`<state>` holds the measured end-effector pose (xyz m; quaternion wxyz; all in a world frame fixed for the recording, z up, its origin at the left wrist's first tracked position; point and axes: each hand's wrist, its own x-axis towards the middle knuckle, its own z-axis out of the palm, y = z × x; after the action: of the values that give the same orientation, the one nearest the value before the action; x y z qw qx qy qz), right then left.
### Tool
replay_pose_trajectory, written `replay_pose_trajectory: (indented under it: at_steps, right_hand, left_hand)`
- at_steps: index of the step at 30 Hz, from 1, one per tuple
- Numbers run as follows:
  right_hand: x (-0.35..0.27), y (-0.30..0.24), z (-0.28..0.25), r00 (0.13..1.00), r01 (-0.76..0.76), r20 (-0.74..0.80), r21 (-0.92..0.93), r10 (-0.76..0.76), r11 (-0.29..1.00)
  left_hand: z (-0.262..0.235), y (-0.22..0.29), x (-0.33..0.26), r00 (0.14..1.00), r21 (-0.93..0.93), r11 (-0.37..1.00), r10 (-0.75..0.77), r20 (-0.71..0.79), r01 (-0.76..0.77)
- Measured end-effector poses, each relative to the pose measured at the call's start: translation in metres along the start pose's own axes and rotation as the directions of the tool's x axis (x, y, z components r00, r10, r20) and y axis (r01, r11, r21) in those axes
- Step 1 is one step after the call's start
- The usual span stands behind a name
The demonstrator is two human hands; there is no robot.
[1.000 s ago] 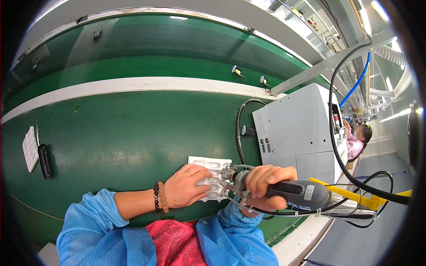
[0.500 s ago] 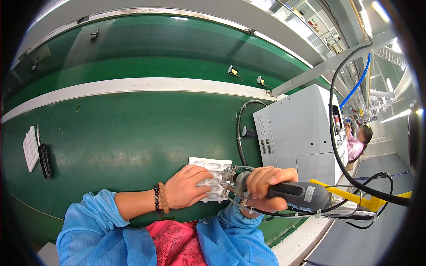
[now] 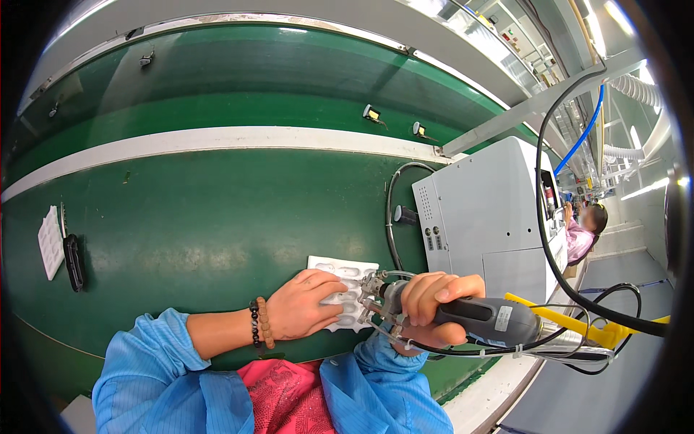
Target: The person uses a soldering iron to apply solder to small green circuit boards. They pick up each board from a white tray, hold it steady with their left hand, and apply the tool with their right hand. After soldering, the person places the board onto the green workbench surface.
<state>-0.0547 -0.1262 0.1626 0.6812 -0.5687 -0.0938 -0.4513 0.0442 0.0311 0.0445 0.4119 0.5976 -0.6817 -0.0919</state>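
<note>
The left hand (image 3: 307, 307) presses flat, fingers spread, on a white moulded plastic tray (image 3: 345, 288) of rounded pockets lying on the smooth green conveyor belt (image 3: 217, 217). The right hand (image 3: 430, 307) wraps closed around a grey cylindrical power screwdriver (image 3: 477, 318), its metal tip seemingly touching the tray's edge.

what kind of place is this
Most likely a factory assembly line: a long green conveyor belt, a powered screwdriver on cables in the right hand, a grey machine cabinet, and another worker seated farther along.
</note>
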Motion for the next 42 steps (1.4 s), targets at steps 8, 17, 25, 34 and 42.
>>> replay_pose_trajectory:
  at_steps: [8,17,25,34,42]
  right_hand:
    - [0.001,-0.003,-0.002,0.999,0.038,0.015,-0.015,-0.038,0.999]
    - [0.005,-0.008,-0.009,0.994,0.113,-0.01,-0.027,-0.113,0.993]
    - [0.011,-0.005,-0.023,0.988,0.152,0.03,0.004,-0.152,0.988]
    - [0.015,-0.01,-0.033,0.986,0.099,0.135,0.003,-0.098,0.995]
    - [0.014,-0.014,-0.036,0.981,0.063,0.182,0.031,-0.068,0.997]
  left_hand:
    - [-0.015,0.008,0.004,0.995,-0.029,0.997,0.062,-0.079,-0.065]
    - [-0.081,-0.121,0.106,0.952,0.214,0.97,-0.043,-0.305,0.113]
    - [-0.079,-0.258,0.215,0.991,0.321,0.939,-0.104,-0.08,0.124]
    - [-0.071,-0.299,0.228,0.969,0.391,0.886,-0.235,-0.083,0.248]
    - [-0.075,-0.164,0.148,0.926,-0.121,0.94,-0.335,-0.175,0.318]
